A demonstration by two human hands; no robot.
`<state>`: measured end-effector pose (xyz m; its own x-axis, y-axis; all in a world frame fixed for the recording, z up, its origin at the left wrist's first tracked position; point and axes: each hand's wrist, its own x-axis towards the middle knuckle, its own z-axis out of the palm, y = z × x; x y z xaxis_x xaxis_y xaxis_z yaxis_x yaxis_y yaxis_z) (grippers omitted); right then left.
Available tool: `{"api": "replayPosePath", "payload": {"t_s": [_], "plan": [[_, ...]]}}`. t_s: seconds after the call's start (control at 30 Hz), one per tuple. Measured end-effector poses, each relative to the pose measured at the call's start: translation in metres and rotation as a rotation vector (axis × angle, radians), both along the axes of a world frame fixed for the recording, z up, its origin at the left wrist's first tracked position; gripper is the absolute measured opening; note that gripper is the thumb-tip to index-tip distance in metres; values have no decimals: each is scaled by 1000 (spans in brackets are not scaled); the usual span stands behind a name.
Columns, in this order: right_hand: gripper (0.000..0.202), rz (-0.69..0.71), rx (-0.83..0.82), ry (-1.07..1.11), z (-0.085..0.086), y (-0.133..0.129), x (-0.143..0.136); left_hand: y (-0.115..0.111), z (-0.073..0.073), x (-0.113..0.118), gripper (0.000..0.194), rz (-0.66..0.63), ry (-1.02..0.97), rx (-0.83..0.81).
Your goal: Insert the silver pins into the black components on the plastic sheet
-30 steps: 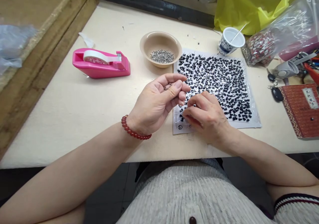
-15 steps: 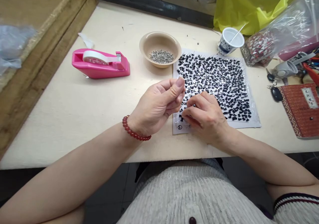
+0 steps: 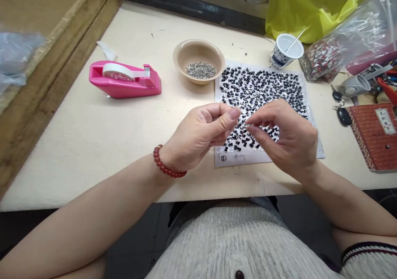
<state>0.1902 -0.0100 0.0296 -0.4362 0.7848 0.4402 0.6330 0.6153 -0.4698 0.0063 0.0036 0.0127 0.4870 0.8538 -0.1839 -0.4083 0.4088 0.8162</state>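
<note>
Over the left edge of a white sheet (image 3: 234,159) is my left hand (image 3: 203,136), its thumb pressed on curled fingers; what it pinches is too small to make out. My right hand (image 3: 287,138) hovers over the sheet, thumb and forefinger nearly together around something tiny that I cannot identify. A small gap separates the fingertips of the two hands. Many small black pieces (image 3: 263,82) with thin metal pins cover the sheet in rows. Behind my left hand stands a beige bowl (image 3: 198,49) holding silvery pins (image 3: 201,70).
A pink tape dispenser (image 3: 125,84) sits at the left. Behind the sheet stands a patterned cup (image 3: 279,53) with a thin stick. To the right are a clear bag of red and white pieces (image 3: 325,58), a yellow bag (image 3: 310,10) and a red-brown pouch (image 3: 374,140).
My right hand has moved right and slightly up from the sheet's lower left, uncovering black pieces there. My left hand has shifted slightly right and down.
</note>
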Motion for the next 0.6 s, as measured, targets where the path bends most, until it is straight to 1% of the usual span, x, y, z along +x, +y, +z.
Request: {"api": "replayPosePath", "payload": {"t_s": [0.1,0.17,0.27,0.37,0.5,0.6], "plan": [[11,4,-87,71,7,2,-2,-1,-3,-1,28,-42,37,58],[9,26,-98,86,7,3,-4,-2,-5,-1,27,-43,58,89],[5,16,-96,140,5,3,-6,-2,-7,0,26,-45,83,109],[5,3,-127,195,2,1,-7,-3,-7,0,25,-55,92,104],[4,17,-130,254,2,0,-8,-4,-6,1,25,-81,88,97],[7,14,-102,260,1,0,-6,-2,-2,1,26,-53,35,28]]}}
